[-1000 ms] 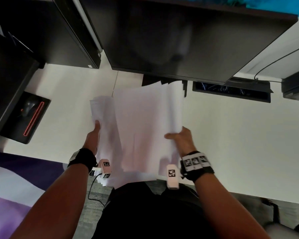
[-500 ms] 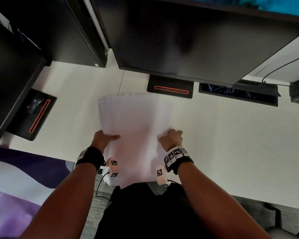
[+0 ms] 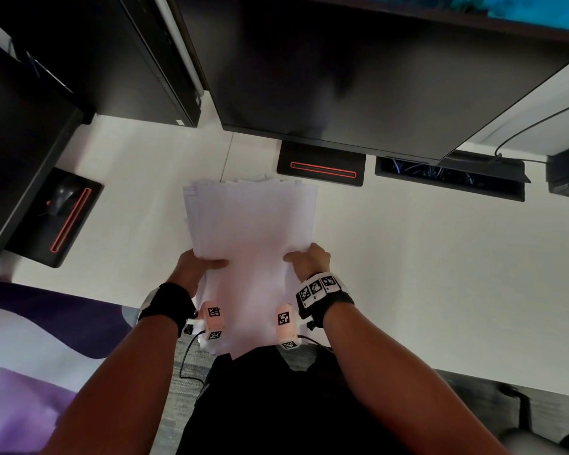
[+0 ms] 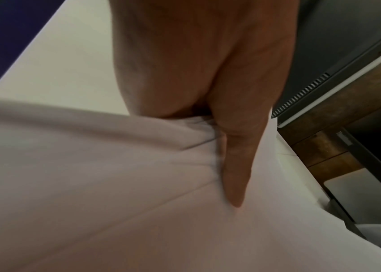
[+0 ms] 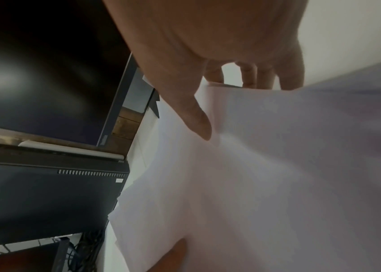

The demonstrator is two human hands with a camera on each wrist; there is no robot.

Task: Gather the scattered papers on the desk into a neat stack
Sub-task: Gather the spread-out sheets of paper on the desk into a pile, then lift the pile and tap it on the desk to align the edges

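Left hand [image 3: 194, 267]: you are gripping the left edge of the papers [image 3: 250, 238], thumb lying on top.
Right hand [image 3: 309, 261]: you are pinching the right edge, thumb above, fingers [image 5: 249, 77] underneath.
Papers: a white, blank bundle is lifting off the white bench [image 3: 424, 274], near end overhanging, edges uneven and fanning.
Beyond: a dark monitor [image 3: 358, 77] is standing behind.

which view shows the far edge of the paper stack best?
Head view: the whole paper stack shows, its far edge uneven, sheets offset. Left wrist shows only creased paper under the left hand. Right wrist shows a near corner by the right hand.
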